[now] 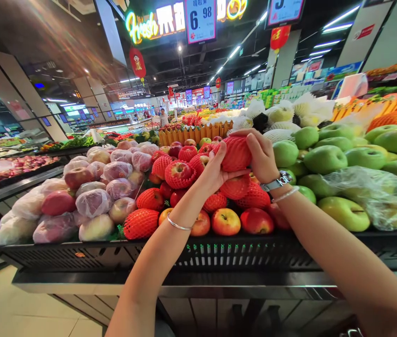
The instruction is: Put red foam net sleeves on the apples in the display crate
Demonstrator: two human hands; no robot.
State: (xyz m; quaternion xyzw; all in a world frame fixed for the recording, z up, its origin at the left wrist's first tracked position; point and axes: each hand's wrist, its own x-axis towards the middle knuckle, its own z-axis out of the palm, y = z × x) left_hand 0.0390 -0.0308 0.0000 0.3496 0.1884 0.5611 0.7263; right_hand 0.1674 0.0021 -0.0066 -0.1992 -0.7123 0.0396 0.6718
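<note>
Between my two hands is an apple in a red foam net (236, 153), lifted just above the fruit pile. My left hand (216, 171) cups it from the left and below, with the fingers stretched under it. From the right, my right hand (262, 157) wraps over its top and side; a watch (276, 181) is on that wrist. Directly below lie more netted apples (180, 174) and several bare red-yellow apples (225, 221). How much of the held apple the net covers is partly hidden by my fingers.
A black slatted crate (240, 255) edges the display in front of me. Plastic-wrapped apples (93, 202) fill its left side, green apples (326, 159) its right, with a clear plastic bag (384, 192) over some. Price signs (200, 21) hang overhead.
</note>
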